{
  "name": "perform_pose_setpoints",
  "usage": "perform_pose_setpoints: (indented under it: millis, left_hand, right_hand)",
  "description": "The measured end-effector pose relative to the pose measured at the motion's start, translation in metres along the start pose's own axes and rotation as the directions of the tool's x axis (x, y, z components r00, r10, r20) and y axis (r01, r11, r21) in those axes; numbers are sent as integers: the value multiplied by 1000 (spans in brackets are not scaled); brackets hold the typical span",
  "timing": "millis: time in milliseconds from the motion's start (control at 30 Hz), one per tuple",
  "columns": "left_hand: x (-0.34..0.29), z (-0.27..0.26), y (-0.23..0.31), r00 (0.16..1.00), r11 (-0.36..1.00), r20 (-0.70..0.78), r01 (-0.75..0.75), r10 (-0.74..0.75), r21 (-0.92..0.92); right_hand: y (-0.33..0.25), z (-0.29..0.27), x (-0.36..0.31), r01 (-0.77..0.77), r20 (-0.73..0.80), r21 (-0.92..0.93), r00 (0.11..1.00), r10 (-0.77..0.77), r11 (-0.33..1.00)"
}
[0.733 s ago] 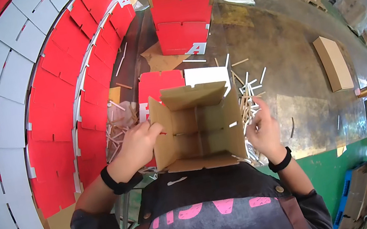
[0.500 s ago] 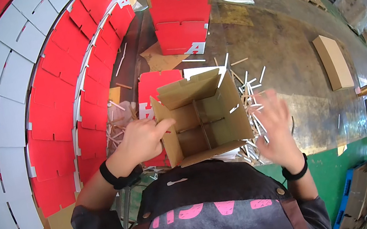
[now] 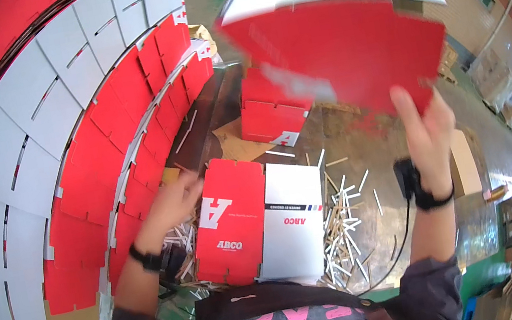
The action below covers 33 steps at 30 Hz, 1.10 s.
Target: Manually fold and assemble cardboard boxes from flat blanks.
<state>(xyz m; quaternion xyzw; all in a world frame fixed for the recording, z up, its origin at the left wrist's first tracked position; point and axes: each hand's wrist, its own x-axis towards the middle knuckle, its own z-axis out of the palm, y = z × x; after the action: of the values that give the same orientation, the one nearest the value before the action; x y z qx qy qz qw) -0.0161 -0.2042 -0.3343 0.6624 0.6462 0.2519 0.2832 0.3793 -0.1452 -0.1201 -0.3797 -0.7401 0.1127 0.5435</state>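
Since the box (image 3: 345,41) rose to one o'clock, the flat carton (image 3: 233,222) lies bared; right hand (image 3: 430,139) meets box, left hand (image 3: 171,206) borders carton; either grip's closure is unclear.

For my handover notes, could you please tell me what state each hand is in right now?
Left hand: loosely open, nothing visible in it, near the red panel.
Right hand: closed on the edge of a red-and-white box.

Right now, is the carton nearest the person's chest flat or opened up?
Flat: the carton shows a red panel and white panel side by side, with no walls standing.
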Motion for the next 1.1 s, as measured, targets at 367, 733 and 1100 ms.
perform_pose_setpoints:
  millis: [367, 733, 1100]
  left_hand:
    - [311, -15, 96, 990, 951, -135, -78, 39, -298]
    - [299, -25, 105, 999, 882, -9, 37, -47, -471]
    - [142, 29, -40, 963, 915, 83, 269, -256, -302]
  right_hand:
    - [93, 43, 78, 72, 285, -301, 958, 18, 951]
    - [63, 58, 142, 253, 528, -426, 849, 11, 869]
    - [164, 71, -58, -408, 220, -204, 867, 447, 890]
